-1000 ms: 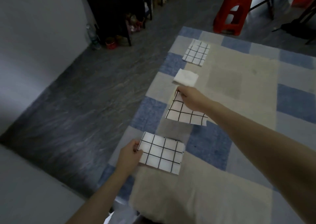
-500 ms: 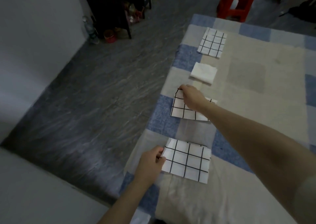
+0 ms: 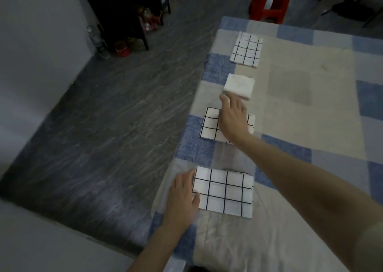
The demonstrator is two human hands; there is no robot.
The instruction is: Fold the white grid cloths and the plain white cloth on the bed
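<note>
Three folded white grid cloths and one folded plain white cloth lie in a row along the bed's left edge. The nearest grid cloth has my left hand resting flat against its left edge, thumb on the cloth. My right hand hovers over the middle grid cloth, fingers spread, fingertips reaching the near edge of the plain cloth. The far grid cloth lies untouched.
The bed has a blue, beige and grey patchwork cover. Dark grey floor runs along its left side. A red plastic stool stands beyond the bed's far end, and dark furniture with small items stands at the back left by the wall.
My right hand has let go of the middle grid cloth's corner and moved forward toward the plain cloth. My left hand went from pinching the near cloth's edge to lying flat beside it.
</note>
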